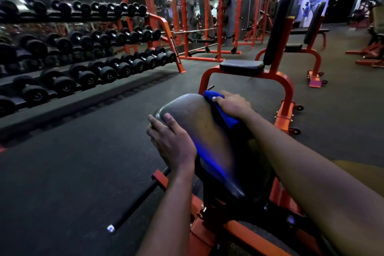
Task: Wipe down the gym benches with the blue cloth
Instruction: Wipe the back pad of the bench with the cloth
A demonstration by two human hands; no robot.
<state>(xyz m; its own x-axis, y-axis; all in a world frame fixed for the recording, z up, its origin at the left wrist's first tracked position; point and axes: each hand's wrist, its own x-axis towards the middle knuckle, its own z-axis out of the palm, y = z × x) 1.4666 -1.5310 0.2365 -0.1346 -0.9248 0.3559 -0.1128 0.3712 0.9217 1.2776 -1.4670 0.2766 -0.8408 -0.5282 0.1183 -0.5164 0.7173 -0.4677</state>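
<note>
A black padded bench backrest (199, 122) on an orange frame tilts up in front of me. My left hand (169, 141) grips the pad's left edge, thumb on top and fingers curled over the side. My right hand (232, 105) presses the blue cloth (220, 108) against the pad's upper right edge, fingers curled over the bunched cloth. A blue sheen shows on the pad below the left hand.
A second orange bench with black seat (242, 66) and upright back stands just beyond. A third bench (311, 33) is farther right. A long dumbbell rack (83, 62) runs along the left. Orange power racks (207, 16) stand at the back. A black bar (139, 197) juts out low on the left.
</note>
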